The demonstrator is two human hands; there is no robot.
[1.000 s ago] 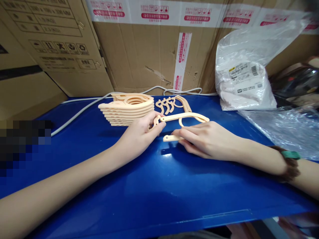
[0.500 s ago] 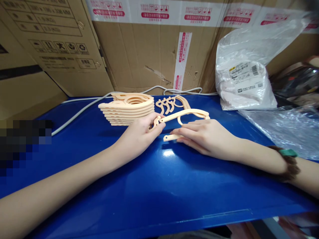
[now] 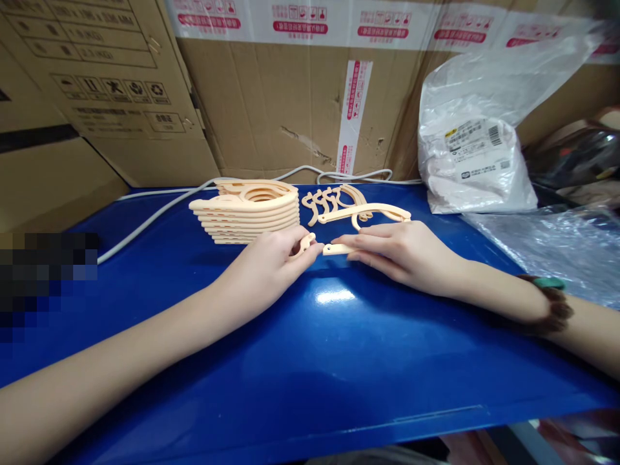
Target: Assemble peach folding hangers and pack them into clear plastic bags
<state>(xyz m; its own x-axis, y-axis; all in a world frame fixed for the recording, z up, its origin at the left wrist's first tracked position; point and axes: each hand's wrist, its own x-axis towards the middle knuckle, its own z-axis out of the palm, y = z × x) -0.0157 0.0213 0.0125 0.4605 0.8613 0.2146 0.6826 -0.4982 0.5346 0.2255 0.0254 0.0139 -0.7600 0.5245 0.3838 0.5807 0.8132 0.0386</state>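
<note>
Between the fingertips of my left hand (image 3: 278, 261) is a small cream plastic hanger hook (image 3: 306, 243), partly hidden by the fingers. My right hand (image 3: 407, 258) grips a folding hanger frame (image 3: 365, 210) with two arms. Its upper arm curves above the fingers, and the flat holed end of its lower arm (image 3: 335, 249) pokes out toward my left fingertips. Behind my left hand stands a neat stack of folded hanger frames (image 3: 247, 216). Several loose hooks (image 3: 320, 201) lie just right of the stack, with another curved frame (image 3: 357, 192) beside them.
The blue tabletop (image 3: 310, 361) spans the front. A grey cable (image 3: 159, 216) runs along the back, before cardboard boxes (image 3: 271, 103). At the right stand a white plastic bag (image 3: 477, 161) and a clear plastic sheet (image 3: 562, 248).
The frame's upper arm has parted from the hook in my left hand. My right hand has risen slightly, and the lower arm's end is now level with my left fingertips.
</note>
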